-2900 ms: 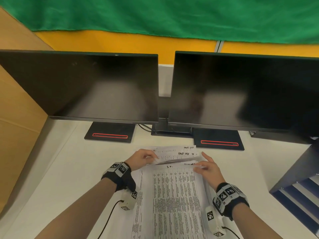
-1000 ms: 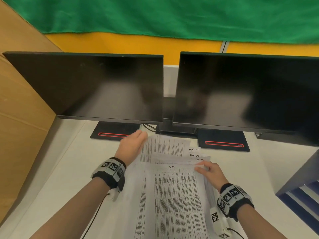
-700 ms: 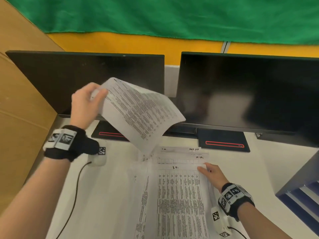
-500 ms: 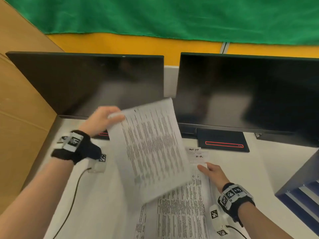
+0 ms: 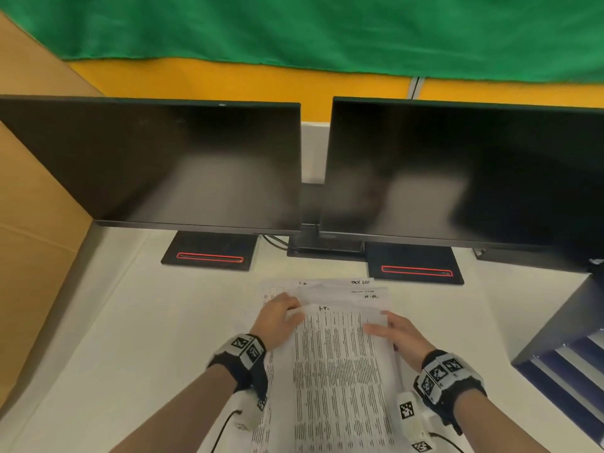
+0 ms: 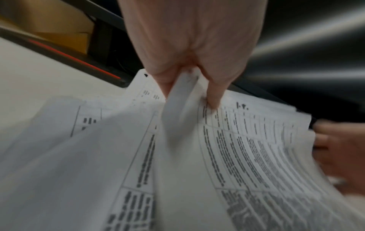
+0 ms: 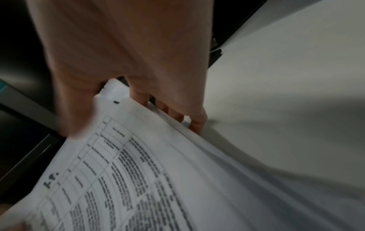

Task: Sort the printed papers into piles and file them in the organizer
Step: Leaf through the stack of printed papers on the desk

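A pile of printed papers (image 5: 336,371) with dense tables lies on the white desk (image 5: 147,338) in front of me. Further sheets (image 5: 327,286) fan out behind it. My left hand (image 5: 281,313) is at the top sheet's upper left corner. In the left wrist view, the left hand (image 6: 187,87) pinches a curled paper corner (image 6: 177,112) between thumb and finger. My right hand (image 5: 389,328) holds the pile's right edge. In the right wrist view, the right hand (image 7: 118,109) has its thumb on top of the papers (image 7: 138,171) and its fingers (image 7: 195,123) under the edge. The dark blue organizer (image 5: 572,364) stands at the right.
Two dark monitors (image 5: 183,165) (image 5: 457,174) stand close behind the papers, their bases (image 5: 209,253) (image 5: 415,263) on the desk. A brown cardboard wall (image 5: 32,240) closes the left side. Bare desk lies to the left of the pile.
My left hand lifted one sheet high to the left, then swung it back down. That sheet now lies on the pile, and both hands are at the pile's top corners.
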### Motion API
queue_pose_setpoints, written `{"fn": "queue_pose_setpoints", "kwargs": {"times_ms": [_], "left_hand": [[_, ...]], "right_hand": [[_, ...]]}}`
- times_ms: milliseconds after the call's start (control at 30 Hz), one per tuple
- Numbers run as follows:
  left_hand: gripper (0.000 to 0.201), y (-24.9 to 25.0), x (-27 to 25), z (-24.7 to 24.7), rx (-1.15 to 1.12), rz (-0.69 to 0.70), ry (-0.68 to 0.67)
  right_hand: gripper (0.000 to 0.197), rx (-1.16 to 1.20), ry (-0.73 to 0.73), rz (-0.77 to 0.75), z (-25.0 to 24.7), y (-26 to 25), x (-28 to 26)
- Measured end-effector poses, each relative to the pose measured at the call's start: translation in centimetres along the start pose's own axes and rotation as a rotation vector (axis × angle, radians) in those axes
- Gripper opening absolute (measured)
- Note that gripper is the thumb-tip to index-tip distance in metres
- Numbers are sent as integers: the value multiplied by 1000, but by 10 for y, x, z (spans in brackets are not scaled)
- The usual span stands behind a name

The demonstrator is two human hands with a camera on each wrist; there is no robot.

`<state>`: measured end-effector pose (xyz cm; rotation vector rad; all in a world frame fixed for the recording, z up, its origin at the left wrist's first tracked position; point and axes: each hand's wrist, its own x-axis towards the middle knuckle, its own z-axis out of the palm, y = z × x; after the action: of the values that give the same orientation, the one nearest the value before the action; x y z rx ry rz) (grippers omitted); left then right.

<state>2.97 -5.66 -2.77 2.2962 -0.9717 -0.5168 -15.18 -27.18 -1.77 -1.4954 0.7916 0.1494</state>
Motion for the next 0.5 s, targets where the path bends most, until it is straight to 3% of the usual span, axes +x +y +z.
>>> {"fn": "queue_pose_setpoints", "kwargs": {"times_ms": [33, 133, 200, 400, 500], "left_hand": [[23, 0, -1, 3, 65, 45, -6], [33, 3, -5, 6, 265, 171, -32], [25, 8, -9, 5, 327, 261, -8], [7, 7, -19, 15, 401, 458, 150], [23, 15, -26, 7, 397, 397, 123]], "right_hand": [[75, -34, -3, -11, 0, 3, 2], [32, -66, 9, -64, 5, 0, -3], [19, -36, 11, -78, 7, -3, -6], [17, -59, 21, -74, 8, -7, -10], [31, -51, -19, -47, 5, -5, -8]]}}
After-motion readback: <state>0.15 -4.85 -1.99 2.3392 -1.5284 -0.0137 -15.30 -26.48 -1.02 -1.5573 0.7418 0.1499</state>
